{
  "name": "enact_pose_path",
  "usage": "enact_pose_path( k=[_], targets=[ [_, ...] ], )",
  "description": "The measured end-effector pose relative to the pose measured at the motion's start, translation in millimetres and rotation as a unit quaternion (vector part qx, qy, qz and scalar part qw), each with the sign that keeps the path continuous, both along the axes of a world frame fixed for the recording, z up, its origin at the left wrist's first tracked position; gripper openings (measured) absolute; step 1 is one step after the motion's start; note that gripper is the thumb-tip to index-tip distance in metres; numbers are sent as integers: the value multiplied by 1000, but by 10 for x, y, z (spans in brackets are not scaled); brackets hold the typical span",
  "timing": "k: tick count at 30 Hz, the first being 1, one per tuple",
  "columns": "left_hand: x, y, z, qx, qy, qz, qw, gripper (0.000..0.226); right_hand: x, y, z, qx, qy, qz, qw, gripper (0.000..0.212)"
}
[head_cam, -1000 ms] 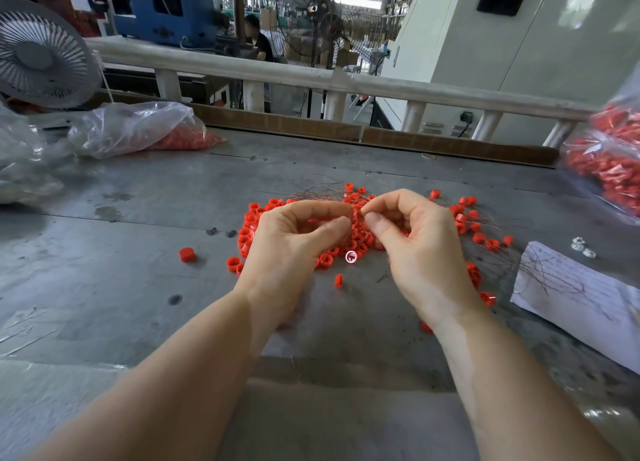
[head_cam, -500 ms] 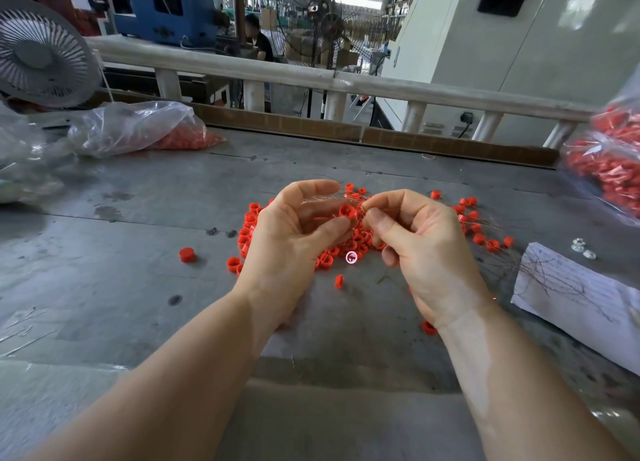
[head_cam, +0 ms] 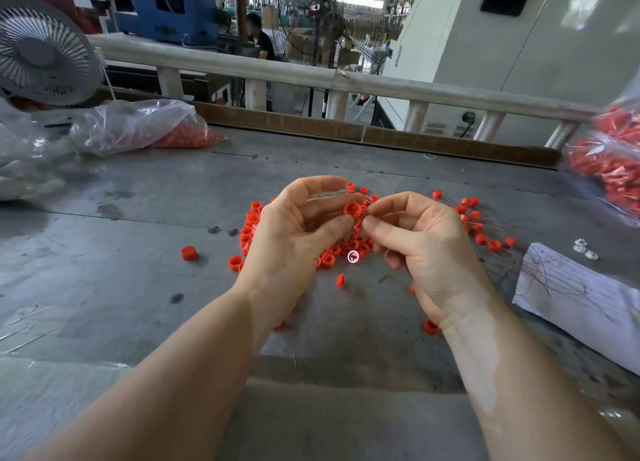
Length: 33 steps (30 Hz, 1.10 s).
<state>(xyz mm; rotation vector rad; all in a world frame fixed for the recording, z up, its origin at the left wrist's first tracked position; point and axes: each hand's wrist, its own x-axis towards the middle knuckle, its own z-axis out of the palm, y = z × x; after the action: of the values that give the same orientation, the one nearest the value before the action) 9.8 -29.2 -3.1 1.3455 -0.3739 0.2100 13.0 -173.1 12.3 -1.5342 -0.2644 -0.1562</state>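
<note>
Head view: the left hand (head_cam: 291, 238) curls around a red plastic cap (head_cam: 353, 208), gripping it between thumb and fingertips above the pile of red caps (head_cam: 252, 218) on the grey metal table (head_cam: 138, 252). The right hand (head_cam: 422, 249) pinches a thin wire (head_cam: 325, 195) between thumb and forefinger, just beside the cap. A paper sheet (head_cam: 571, 297) lies to the right.

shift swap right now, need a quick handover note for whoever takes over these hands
Left hand: thumb and fingers hold one red cap.
Right hand: pinches a thin wire at that cap; threaded or not, cannot tell.
The loose caps lie under the hands on the metal table; wired caps lie to the right, apparently done.
Left to do: this cap, then the loose caps, it seems.
</note>
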Motion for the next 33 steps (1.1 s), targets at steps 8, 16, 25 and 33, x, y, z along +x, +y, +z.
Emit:
enact_pose_path(
  k=[8,16,25,33],
  targets=[
    [-12,-6,24,-12,4,14,1000,33,-4,-12,12,14,13,2,1000,19],
    [-16,-6,27,-14,3,20,1000,36,-11,-17,30,43,20,-6,999,19],
    [-19,-5,37,-15,1,23,1000,37,-11,-17,34,47,20,-1,999,21],
    [-14,-2,38,-8,-10,11,1000,37,-1,-18,32,30,31,15,999,21]
  ],
)
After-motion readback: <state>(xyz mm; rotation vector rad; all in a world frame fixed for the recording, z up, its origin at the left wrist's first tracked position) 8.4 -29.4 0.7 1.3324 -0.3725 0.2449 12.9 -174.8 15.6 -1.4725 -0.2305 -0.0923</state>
